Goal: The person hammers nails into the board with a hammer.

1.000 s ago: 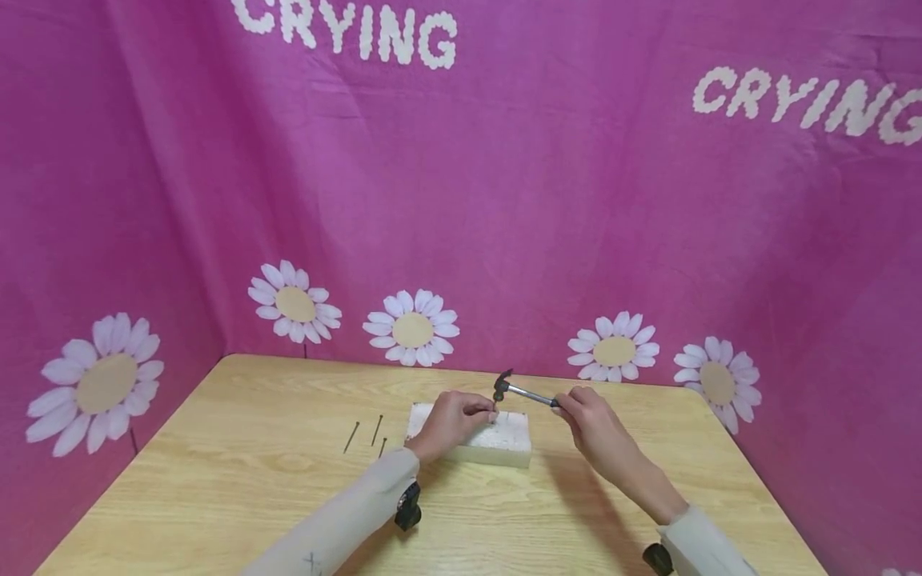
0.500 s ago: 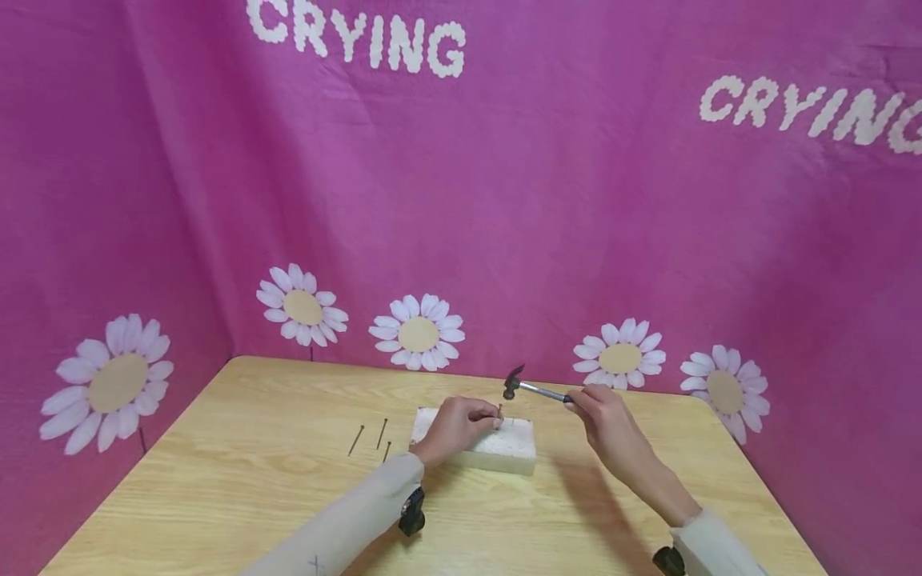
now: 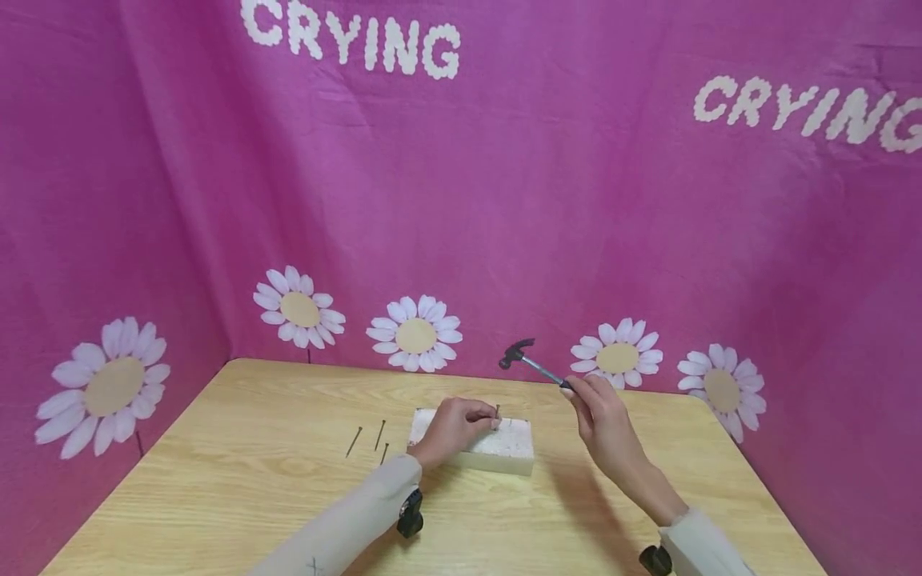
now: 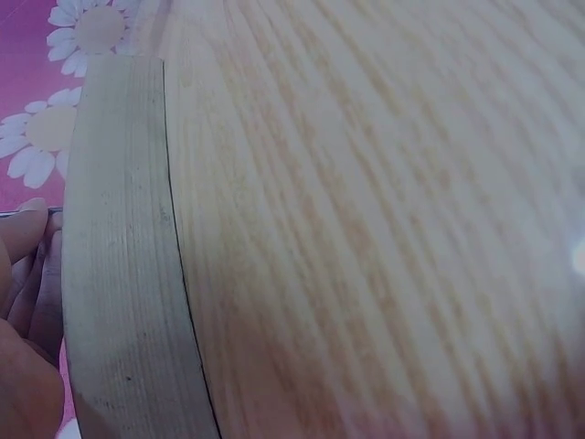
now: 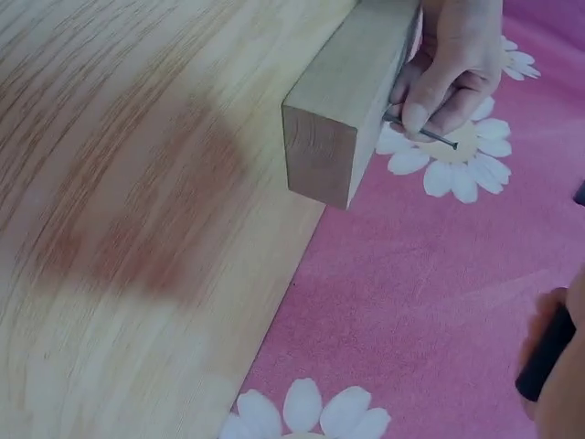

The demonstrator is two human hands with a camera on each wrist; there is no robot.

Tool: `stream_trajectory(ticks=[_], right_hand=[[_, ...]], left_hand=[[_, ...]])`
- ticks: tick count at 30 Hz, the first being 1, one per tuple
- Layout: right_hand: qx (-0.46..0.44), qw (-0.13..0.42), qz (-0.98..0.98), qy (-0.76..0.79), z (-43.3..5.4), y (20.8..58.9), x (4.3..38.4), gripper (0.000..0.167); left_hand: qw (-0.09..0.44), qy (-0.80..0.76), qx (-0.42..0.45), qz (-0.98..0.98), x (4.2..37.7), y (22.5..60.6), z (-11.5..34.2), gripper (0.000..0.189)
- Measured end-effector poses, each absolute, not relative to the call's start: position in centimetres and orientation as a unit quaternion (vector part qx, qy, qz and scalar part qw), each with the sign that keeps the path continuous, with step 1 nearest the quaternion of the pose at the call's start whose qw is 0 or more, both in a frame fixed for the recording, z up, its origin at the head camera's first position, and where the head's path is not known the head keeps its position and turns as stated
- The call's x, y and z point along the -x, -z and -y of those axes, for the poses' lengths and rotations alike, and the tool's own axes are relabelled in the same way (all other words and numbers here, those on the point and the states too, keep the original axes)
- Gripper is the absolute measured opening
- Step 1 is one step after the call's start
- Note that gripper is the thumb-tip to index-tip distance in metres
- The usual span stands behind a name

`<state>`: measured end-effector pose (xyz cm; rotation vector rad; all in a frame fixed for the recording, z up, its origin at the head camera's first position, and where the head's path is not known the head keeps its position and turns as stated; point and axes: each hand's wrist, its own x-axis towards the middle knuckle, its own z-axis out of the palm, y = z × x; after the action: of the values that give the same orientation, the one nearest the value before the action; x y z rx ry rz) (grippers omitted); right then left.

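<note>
A pale wooden block point(image 3: 497, 461) lies on the table, its end grain facing the right wrist view. My left hand point(image 3: 455, 428) rests over the block's top and pinches a nail point(image 5: 434, 137) between thumb and finger, its head sticking out beyond the fingertips. The nail stands upright on the block. My right hand point(image 3: 607, 424) grips the dark handle of a claw hammer point(image 3: 515, 353), whose head is raised above the nail, toward the back of the table. Part of the black handle point(image 5: 547, 358) shows at the right edge of the right wrist view.
Three loose nails point(image 3: 354, 442) lie on the wooden table point(image 3: 238, 480) left of the block. A pink cloth point(image 3: 504, 200) with white daisies and lettering hangs behind the table and along its sides.
The hammer head was down at the nail a second ago and has since lifted well above it, tilting upward. My left hand has kept its pinch on the nail.
</note>
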<state>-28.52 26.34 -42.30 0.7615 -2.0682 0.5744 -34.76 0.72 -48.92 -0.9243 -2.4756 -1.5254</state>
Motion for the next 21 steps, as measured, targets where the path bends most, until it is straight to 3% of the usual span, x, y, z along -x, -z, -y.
stream_trajectory(ticks=[6,11,17,21], right_hand=[[-0.323,0.395,0.842,-0.178,-26.49,42.77,28.17,0.019],[-0.3,0.424,0.825,-0.222,-26.4,42.73,28.27,0.022],[-0.321,0.385,0.847,-0.176,-26.48,43.2,28.19,0.018],[-0.306,0.413,0.831,-0.214,-26.3,42.99,28.17,0.022]], left_hand=[[0.041,0.503,0.292,0.812,34.36,48.97,-0.87,0.01],[0.036,0.502,0.294,0.813,34.44,48.61,-0.67,0.011],[0.036,0.497,0.29,0.817,34.29,48.54,-0.86,0.011],[0.036,0.494,0.289,0.819,34.49,48.51,-0.69,0.012]])
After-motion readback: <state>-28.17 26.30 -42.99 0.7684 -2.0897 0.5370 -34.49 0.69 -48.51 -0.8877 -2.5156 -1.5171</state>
